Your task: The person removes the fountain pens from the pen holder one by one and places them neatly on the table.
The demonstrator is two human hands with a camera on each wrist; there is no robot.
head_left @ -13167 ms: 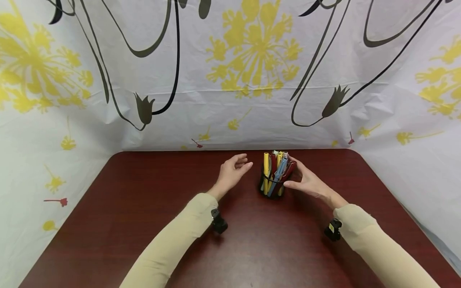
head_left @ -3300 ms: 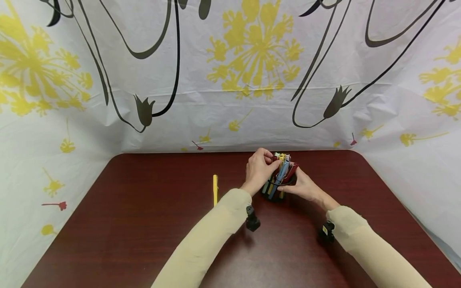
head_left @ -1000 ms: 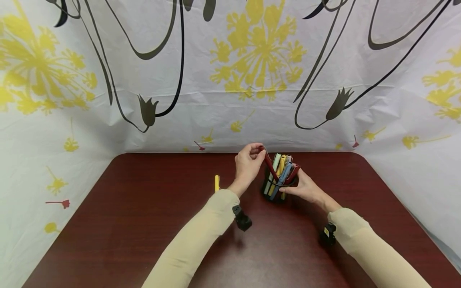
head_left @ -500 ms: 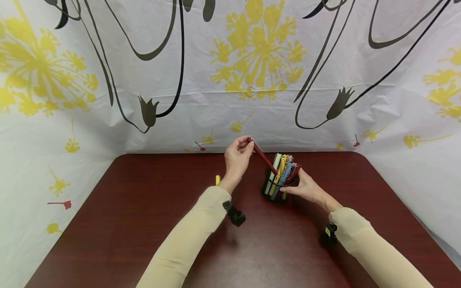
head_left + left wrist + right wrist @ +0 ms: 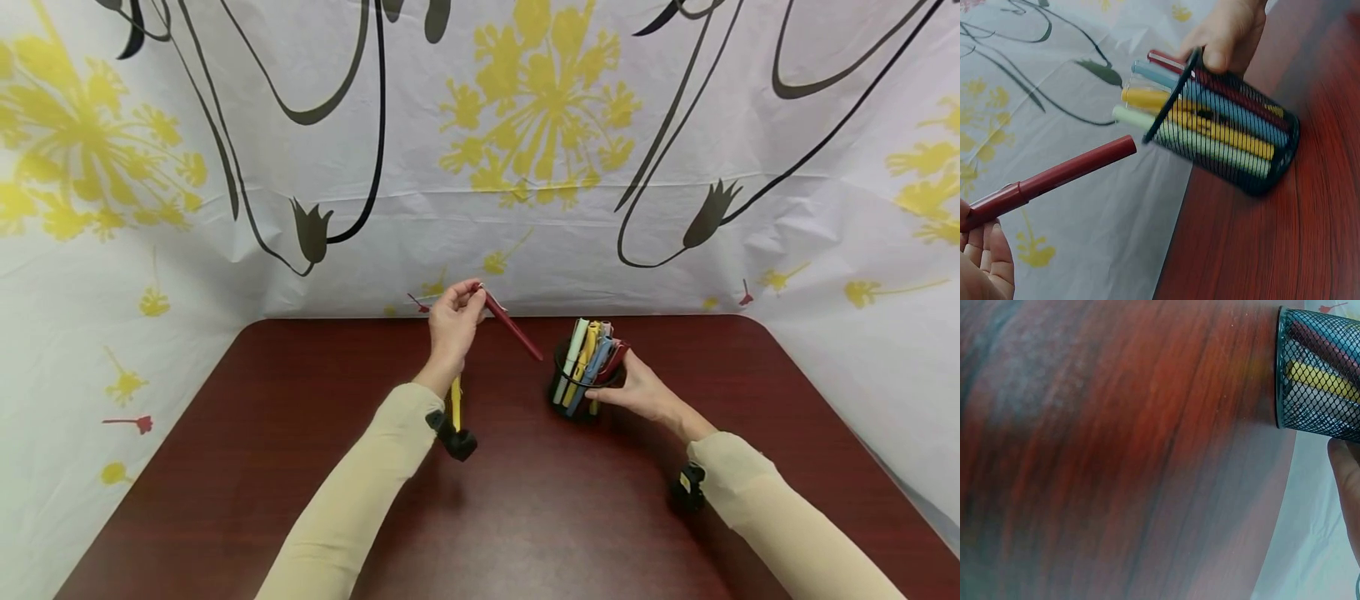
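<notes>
My left hand (image 5: pixel 453 329) pinches a dark red pen (image 5: pixel 513 327) by its capped end, and the pen slants down to the right in the air. In the left wrist view the red pen (image 5: pixel 1079 169) is apart from the black mesh pen cup (image 5: pixel 1222 134). My right hand (image 5: pixel 648 392) grips the cup (image 5: pixel 570 408) at its rim and side. Inside stand a pale green pen (image 5: pixel 573 354), yellow pens, a blue pen (image 5: pixel 597 364) and another dark red pen (image 5: pixel 615 358). A yellow pen (image 5: pixel 456 404) lies on the table, partly hidden by my left wrist.
The dark red-brown table (image 5: pixel 570 517) ends at a white printed cloth (image 5: pixel 420 233) hanging behind it and at both sides. Small black cameras sit on my left wrist (image 5: pixel 452 435) and right wrist (image 5: pixel 687 486).
The left hand has drawn the dark red pen out of the cup and carried it up and to the left. The right hand stays on the cup. More of the yellow pen on the table shows.
</notes>
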